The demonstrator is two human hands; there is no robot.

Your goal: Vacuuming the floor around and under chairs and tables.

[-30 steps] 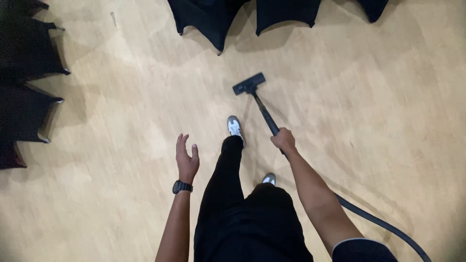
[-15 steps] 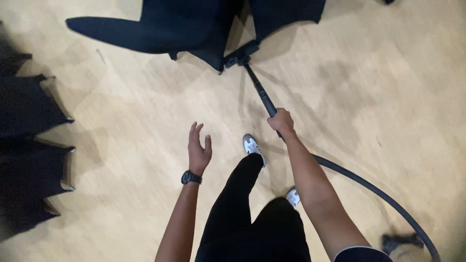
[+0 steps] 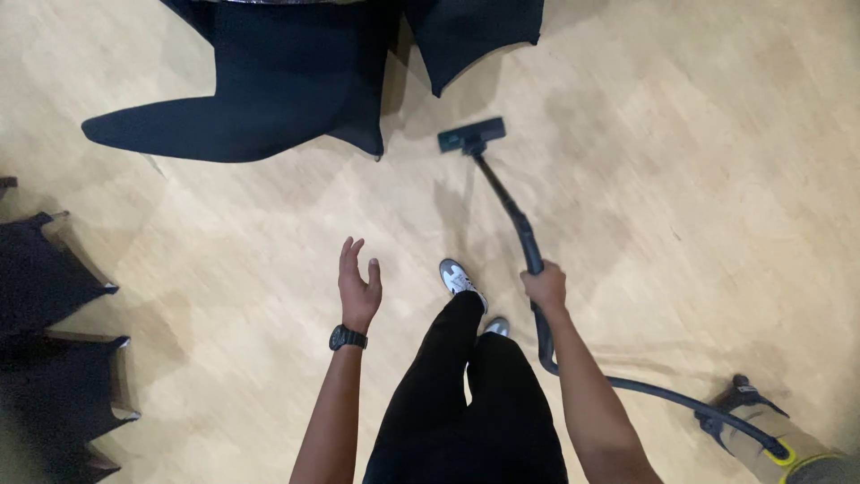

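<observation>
- Foreground: the person's legs in black trousers (image 3: 448,394), with two grey-and-white shoes (image 3: 459,278) set on the pale wooden floor (image 3: 717,179).
- Left hand (image 3: 357,285): raised over the floor with fingers extended and slightly apart, holding nothing; a black wristwatch (image 3: 347,338) sits at the wrist.
- Right hand (image 3: 545,289): fingers wrapped round the black vacuum wand (image 3: 511,211) at its upper bend, in a closed grip.
- Hose (image 3: 627,385): a dark flexible tube curving from below the right hand to the vacuum body (image 3: 770,439) (grey with a yellow trim, only partly in view at the lower right edge).
- Floor head (image 3: 471,135): the flat black nozzle at the wand's far end, resting on the floor well ahead of the shoes, just right of the draped cloth.
- Background: black fabric covers (image 3: 287,81) hanging to the floor at the top, and further black covers (image 3: 45,296) along the left edge.
</observation>
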